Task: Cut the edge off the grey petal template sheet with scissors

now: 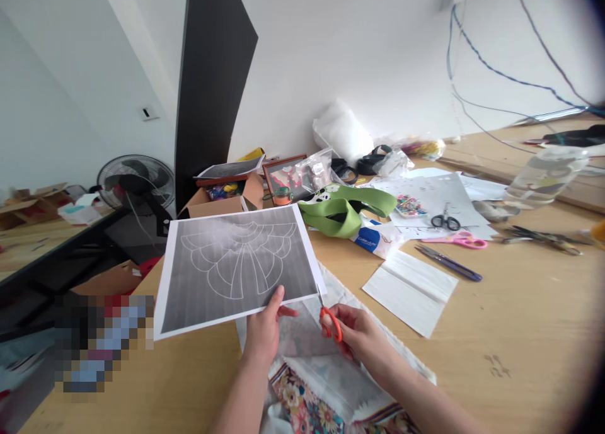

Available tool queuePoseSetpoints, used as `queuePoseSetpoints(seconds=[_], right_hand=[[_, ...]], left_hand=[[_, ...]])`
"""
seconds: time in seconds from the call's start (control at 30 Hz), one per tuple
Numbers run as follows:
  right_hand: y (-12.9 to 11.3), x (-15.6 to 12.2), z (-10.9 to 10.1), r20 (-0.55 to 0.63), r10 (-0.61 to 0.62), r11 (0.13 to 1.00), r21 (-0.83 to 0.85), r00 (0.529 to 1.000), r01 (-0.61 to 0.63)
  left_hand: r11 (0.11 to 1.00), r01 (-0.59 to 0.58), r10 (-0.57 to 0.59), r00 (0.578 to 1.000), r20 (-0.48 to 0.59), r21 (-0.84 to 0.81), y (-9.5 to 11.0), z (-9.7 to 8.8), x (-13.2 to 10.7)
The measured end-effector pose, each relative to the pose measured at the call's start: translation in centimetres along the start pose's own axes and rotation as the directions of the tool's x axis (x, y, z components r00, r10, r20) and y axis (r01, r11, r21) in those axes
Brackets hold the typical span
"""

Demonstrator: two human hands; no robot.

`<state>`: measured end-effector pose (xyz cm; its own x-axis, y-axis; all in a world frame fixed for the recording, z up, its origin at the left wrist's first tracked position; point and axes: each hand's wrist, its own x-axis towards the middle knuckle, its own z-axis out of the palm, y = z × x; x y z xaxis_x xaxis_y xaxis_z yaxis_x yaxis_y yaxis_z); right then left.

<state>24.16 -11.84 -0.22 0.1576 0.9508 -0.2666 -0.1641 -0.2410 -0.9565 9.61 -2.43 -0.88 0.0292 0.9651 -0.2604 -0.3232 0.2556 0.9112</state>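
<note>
My left hand (263, 332) pinches the lower edge of a printed sheet (236, 267), grey with a white line drawing of layered petal shapes, held up above the wooden table (520, 333). My right hand (352, 330) grips small orange-handled scissors (331, 322), their blades pointing up at the sheet's lower right corner. Below both hands lie a translucent plastic sheet (326, 371) and floral fabric (307, 409).
A folded white paper (410, 290) lies to the right. Further back are green strapping (347, 210), black scissors (445, 220), pink scissors (460, 240), a purple snipper (449, 262), a cardboard box (222, 201), a water bottle (543, 176) and hanging cables (496, 75). A fan (135, 183) stands left.
</note>
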Motion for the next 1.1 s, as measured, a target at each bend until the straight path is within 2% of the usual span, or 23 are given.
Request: queuePoseSetpoints(seconds=[1.1], right_hand=[[0.39, 0.27, -0.06, 0.010, -0.004, 1.000, 0.030, 1.000, 0.004]], left_hand=[[1.000, -0.006, 0.007, 1.000, 0.019, -0.019, -0.39, -0.24, 0.33]])
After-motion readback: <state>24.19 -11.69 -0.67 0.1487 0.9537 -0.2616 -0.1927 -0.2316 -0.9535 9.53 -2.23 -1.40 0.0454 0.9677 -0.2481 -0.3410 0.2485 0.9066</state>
